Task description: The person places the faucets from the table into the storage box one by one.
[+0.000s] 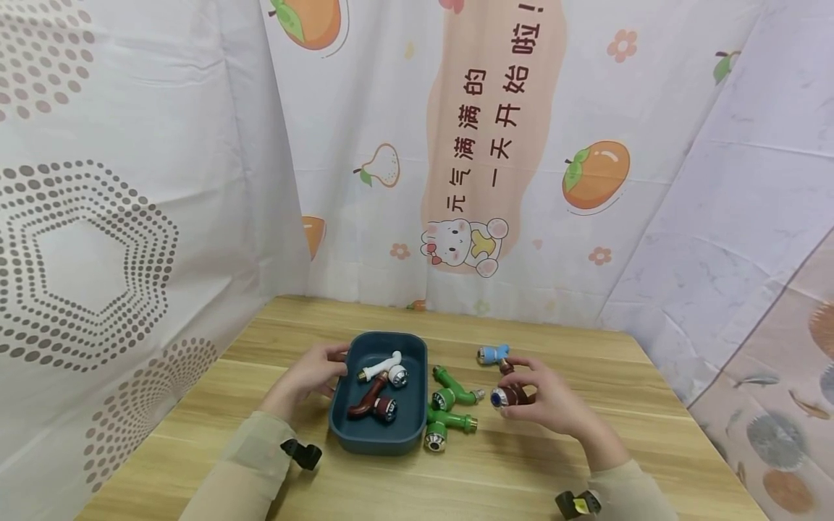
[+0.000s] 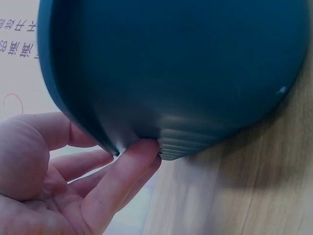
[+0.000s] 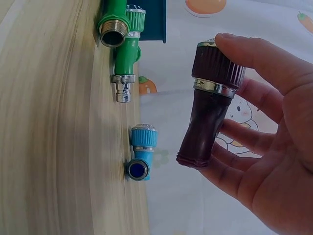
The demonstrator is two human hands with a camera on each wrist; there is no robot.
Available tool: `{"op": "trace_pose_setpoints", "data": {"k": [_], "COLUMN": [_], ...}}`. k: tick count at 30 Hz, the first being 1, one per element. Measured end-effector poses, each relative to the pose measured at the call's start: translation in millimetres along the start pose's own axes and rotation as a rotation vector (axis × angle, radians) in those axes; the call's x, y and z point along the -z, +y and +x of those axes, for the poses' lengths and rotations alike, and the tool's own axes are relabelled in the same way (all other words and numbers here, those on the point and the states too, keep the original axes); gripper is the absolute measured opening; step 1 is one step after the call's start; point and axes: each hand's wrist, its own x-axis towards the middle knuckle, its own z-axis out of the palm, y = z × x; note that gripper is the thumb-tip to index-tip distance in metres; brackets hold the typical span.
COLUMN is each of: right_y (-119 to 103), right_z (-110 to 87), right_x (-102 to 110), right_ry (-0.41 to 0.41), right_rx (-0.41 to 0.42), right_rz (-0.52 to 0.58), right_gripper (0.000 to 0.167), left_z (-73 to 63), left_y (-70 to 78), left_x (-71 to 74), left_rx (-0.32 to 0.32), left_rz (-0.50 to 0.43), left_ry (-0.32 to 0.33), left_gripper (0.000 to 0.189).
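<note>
Six taps are in view, five resting and one in the grasp of the right hand [image 1: 544, 396], whose thumb and fingers grip a brown tap [image 3: 208, 112] at about three o'clock from the dark teal tray [image 1: 381, 447]. From overhead those fingers cover part of its body; the right wrist view shows its ribbed cap, but the far side is hidden. At the tray's nine o'clock, the left hand [image 1: 313, 373] pinches the rim — some of its fingers disappear behind the wall, and the left wrist view cuts off most of the tray and shows none of its contents. Inside the tray, a white tap [image 1: 381, 367] lies toward twelve o'clock and a second brown tap [image 1: 373, 401] toward six. Just outside, one green tap [image 1: 461, 394] lies at three o'clock and another green tap [image 1: 449, 420] at four; whether they touch the tray or each other cannot be made out. A blue tap [image 1: 493, 354] lies between two and three o'clock, beyond the held tap, its open end dark in the right wrist view. The wooden table [image 1: 508, 477] runs out of the overhead view at six o'clock.
</note>
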Motion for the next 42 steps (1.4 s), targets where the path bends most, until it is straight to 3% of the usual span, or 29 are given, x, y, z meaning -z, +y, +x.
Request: {"op": "trace_pose_setpoints", "data": {"k": [18,27,42], "right_y": [-14,-27,-55], "right_z": [24.4,46.7,85.2], "right_x": [-5,-7,-10], "right_ry": [0.022,-0.012,-0.04], "right_rx": [0.052,0.093,0.092], "right_rz": [-0.154,-0.091,-0.053], "right_gripper": [0.034,0.031,0.034], "left_z": [2.6,-1.9,-3.3], "left_y": [1.1,2.7,4.6], "left_x": [-2.4,-0.5,-1.0], "left_rx": [0.002,0.006,0.015], "left_rz": [0.012,0.01,0.037], "left_ry": [-0.001,0.004,0.023], "left_gripper": [0.058,0.057,0.056]}}
